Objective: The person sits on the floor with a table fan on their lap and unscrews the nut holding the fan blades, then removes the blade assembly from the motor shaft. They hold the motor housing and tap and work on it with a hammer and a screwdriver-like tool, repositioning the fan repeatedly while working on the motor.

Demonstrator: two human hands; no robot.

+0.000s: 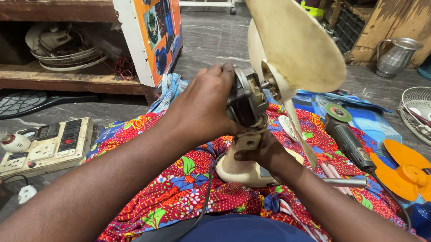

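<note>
The left hand [207,104] is wrapped around the back of the bare motor [246,102] of a small cream table fan [255,133], fingers curled over the metal housing. The right hand [266,155] grips the fan's neck just below the motor, above the rounded cream base [238,171], which rests on the person's lap over a red floral cloth [179,186]. The fan's pale blades [295,43] stand uncovered, tilted up and away from the person. A black cord [205,200] runs from the base down across the cloth. On the cloth to the right lies an angle grinder [346,138] with a green disc, and past it, on the floor near the right edge, an orange fan blade [407,167] and a white wire fan guard [429,114]. On the floor to the left sits a beige switchboard [47,147] with sockets and switches, a racket-shaped swatter [23,102] behind it. A metal jug [396,55] stands at the far right.
</note>
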